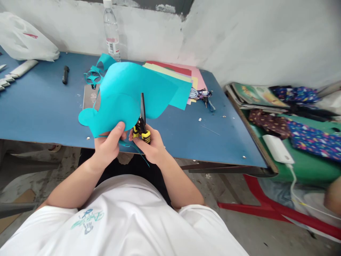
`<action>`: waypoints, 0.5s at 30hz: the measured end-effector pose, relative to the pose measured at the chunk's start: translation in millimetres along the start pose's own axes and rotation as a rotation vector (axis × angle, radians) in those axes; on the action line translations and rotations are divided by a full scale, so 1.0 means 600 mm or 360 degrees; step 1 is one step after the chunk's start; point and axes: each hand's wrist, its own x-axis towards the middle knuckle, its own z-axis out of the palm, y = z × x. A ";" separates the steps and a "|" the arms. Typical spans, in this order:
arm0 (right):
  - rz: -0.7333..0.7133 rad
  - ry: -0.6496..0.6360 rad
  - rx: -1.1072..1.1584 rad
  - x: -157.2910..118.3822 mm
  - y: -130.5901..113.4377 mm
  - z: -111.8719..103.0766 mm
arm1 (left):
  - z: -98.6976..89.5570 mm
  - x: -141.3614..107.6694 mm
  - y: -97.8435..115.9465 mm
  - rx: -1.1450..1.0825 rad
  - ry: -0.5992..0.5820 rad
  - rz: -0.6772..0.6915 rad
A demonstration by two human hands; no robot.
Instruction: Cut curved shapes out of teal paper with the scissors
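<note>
A large turquoise paper sheet [119, 103] with curved cut edges is pinched in my left hand [110, 142], thumb on top. My right hand [150, 145] is closed round the black and yellow handles of a pair of scissors [143, 124]. Their dark blades point away from me, up against the curved edge of the paper. A thin turquoise paper strip [138, 151] dangles below my hands over the table edge. Part of my left fingers is hidden under the sheet.
Behind the sheet lie coloured papers [195, 74], turquoise scraps [96, 73] and a clear bottle [111, 32]. A black marker-like object [65, 74] and a white plastic bag [29, 39] are on the left. On the green table at right are books [258, 94] and a white power bank [278, 148].
</note>
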 end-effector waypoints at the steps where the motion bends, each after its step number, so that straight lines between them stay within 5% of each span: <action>1: 0.0005 -0.0001 0.0012 0.000 0.000 0.001 | -0.002 0.001 0.000 0.0011 0.0028 0.0002; 15: 0.0064 -0.0002 0.0042 -0.001 -0.002 0.000 | 0.000 0.013 0.014 -0.0028 0.0078 0.0047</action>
